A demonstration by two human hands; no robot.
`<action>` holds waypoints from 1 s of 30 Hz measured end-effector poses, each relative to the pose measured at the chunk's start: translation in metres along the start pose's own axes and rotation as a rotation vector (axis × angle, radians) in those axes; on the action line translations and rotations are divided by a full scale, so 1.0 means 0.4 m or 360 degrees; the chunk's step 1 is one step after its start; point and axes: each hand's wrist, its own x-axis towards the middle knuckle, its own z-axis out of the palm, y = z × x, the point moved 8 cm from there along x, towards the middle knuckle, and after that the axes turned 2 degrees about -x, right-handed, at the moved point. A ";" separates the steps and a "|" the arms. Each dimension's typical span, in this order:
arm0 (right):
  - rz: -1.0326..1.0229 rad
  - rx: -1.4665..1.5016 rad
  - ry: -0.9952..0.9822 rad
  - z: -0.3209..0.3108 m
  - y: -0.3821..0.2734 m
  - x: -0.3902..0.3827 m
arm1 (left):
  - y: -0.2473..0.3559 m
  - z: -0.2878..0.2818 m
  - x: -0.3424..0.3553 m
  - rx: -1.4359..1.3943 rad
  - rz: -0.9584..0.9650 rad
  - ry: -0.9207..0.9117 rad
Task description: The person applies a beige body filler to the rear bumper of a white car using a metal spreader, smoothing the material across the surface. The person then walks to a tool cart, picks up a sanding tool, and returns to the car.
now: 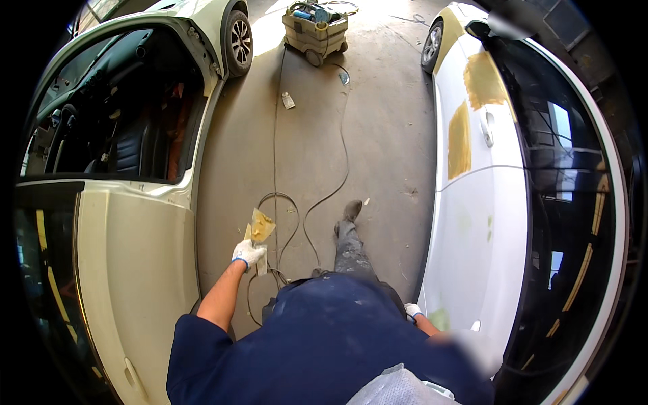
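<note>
My left hand (250, 254), in a white work glove, is closed around flat, pale putty spreaders (262, 262). Yellowish putty (262, 227) is smeared on the blade that sticks up past my fingers. That hand is held out over the floor, nearer the cream car. My right hand (412, 310), gloved too, hangs low beside the white car (482, 256); its fingers are mostly hidden, so I cannot tell whether they hold anything. Two yellow-brown filler patches (460, 140) mark the white car's side near a door handle (487, 129).
On my left stands the cream car (145, 250), a dark interior showing through its front door opening. A wheeled, boxy machine (314, 32) with tools on top stands ahead. Its hose (345, 152) and cable loop across the concrete floor near my feet. A small pale packet (288, 100) lies between the cars.
</note>
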 end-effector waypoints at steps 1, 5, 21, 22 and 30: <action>-0.0020 -0.0081 -0.0160 -0.045 -0.062 0.067 | 0.032 -0.069 0.058 0.0028 -0.0045 0.0076; -0.0035 -0.0471 -0.0291 -0.328 -0.310 0.330 | 0.206 -0.259 0.230 0.0190 -0.0018 0.0071; -0.0397 0.1056 0.0565 -2.170 -1.277 1.536 | 0.466 -0.455 0.753 -0.0153 -0.0939 -0.0080; -0.0311 0.0913 0.0396 -2.158 -1.331 1.561 | 0.497 -0.508 0.797 -0.0239 -0.1005 -0.0050; 0.0169 0.1007 0.0033 -2.208 -1.348 1.723 | 0.858 -1.128 1.418 -0.0253 -0.0545 0.0470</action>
